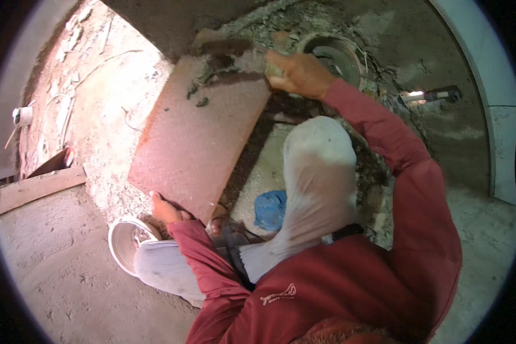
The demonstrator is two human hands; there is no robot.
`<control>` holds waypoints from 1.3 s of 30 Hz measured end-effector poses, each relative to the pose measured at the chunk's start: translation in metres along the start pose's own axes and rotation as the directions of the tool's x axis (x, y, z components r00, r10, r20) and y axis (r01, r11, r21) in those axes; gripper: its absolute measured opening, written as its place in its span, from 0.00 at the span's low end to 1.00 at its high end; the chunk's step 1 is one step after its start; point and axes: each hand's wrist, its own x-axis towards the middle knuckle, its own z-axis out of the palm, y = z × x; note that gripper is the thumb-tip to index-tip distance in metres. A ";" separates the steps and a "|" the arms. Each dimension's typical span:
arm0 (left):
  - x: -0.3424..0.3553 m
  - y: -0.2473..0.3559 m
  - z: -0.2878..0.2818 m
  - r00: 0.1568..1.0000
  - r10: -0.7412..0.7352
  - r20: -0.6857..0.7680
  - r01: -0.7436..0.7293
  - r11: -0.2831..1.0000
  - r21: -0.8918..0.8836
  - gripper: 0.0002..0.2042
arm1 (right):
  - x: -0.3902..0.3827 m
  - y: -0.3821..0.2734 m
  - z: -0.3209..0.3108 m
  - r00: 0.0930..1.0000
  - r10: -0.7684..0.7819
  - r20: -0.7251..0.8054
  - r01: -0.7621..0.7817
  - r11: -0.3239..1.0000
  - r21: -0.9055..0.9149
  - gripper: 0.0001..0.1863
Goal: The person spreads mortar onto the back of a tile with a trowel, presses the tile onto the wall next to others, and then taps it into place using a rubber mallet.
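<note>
Pinkish tile (198, 143) lies slanted before a kneeling worker, its near edge gripped by the left hand (167, 210); beyond its far right corner, the right hand (299, 75) clasps a yellowish object (274, 70), blurred, near a bucket (358, 56).

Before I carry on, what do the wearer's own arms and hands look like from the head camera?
Both arms wear long, dull red sleeves: the left sleeve and right sleeve look plain, wrinkled and without visible markings. The left hand and right hand are bare, with no gloves showing. No cables are visible on either arm.
</note>
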 end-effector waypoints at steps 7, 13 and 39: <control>-0.030 0.019 0.024 0.995 -0.103 0.015 0.103 0.995 -0.005 0.24 | -0.076 0.042 -0.104 0.959 0.252 -0.131 -0.217 0.948 0.234 0.28; -0.019 0.016 0.011 0.998 -0.059 0.008 0.058 0.998 0.024 0.23 | -0.121 0.045 -0.157 0.704 0.517 0.487 -0.411 0.856 -0.315 0.28; -0.030 0.018 0.025 0.998 -0.032 -0.062 0.025 0.992 -0.120 0.15 | -0.136 0.129 0.034 0.624 0.481 0.615 -0.458 0.864 -0.210 0.27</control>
